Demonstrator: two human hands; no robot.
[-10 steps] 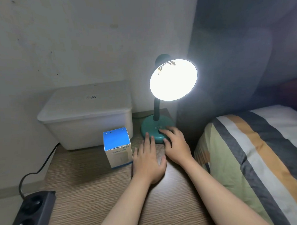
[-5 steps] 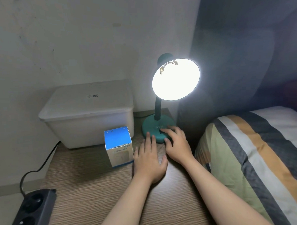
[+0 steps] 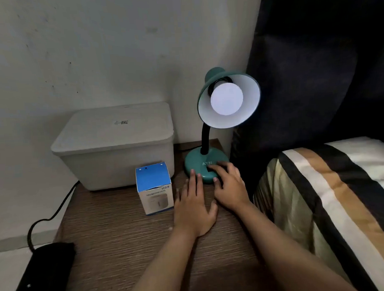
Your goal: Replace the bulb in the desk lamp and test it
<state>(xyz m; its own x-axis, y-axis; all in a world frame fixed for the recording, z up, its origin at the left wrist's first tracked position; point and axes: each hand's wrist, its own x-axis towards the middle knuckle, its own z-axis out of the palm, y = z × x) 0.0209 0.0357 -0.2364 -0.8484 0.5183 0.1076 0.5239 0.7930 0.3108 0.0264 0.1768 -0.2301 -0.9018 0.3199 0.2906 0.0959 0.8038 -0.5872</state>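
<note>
A teal desk lamp stands at the back of the wooden bedside table. Its shade tilts toward me, and the round white bulb inside it is dark. My right hand lies on the front of the lamp's base, its index finger on the black switch there. My left hand rests flat on the table just left of it, with its fingertips touching the rim of the base. Neither hand holds anything.
A white lidded plastic bin stands against the wall at the back left. In front of it sits a small blue-topped humidifier box. A black power strip with its cable lies at the lower left. A striped pillow is on the right.
The lamp was shining brightly in both earlier frames and is now off, so the room is darker. Both hands stay in nearly the same places at the base.
</note>
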